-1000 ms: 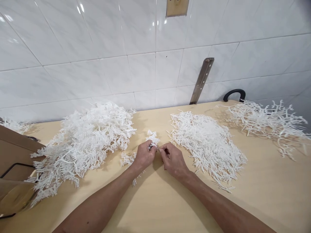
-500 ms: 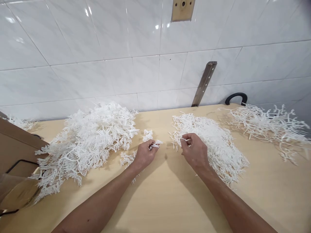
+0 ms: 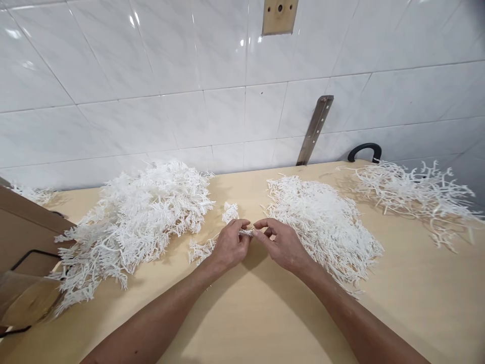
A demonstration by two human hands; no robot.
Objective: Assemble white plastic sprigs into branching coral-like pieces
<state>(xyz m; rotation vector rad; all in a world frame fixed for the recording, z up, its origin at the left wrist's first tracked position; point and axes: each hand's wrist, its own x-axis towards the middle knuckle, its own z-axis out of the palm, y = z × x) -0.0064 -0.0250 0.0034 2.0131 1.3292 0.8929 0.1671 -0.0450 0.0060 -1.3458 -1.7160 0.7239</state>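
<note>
My left hand (image 3: 230, 246) is closed on a few thin white branched sprigs (image 3: 247, 232), their ends poking out past the thumb and forefinger. Close against it, my right hand (image 3: 283, 244) has its thumb and forefinger at the free tips of those sprigs, pinching them. A small clump of white sprigs (image 3: 230, 212) lies just behind my left hand, and another small clump (image 3: 200, 251) is partly hidden by it. To the left rises a large pile of feathery white sprigs (image 3: 147, 212). A flatter pile of thin white pieces (image 3: 326, 222) spreads beside and behind my right hand.
Everything lies on a light wood table (image 3: 265, 318) against a white tiled wall. Looser, longer white branches (image 3: 413, 189) sit at the far right near a black curved handle (image 3: 364, 147). A brown cardboard box (image 3: 26, 217) stands at the left edge. A metal strip (image 3: 315, 130) leans on the wall.
My right hand has moved left, away from the edge of the right pile, to meet my left hand. A thin white piece was in its fingers before. My left hand shifted slightly right.
</note>
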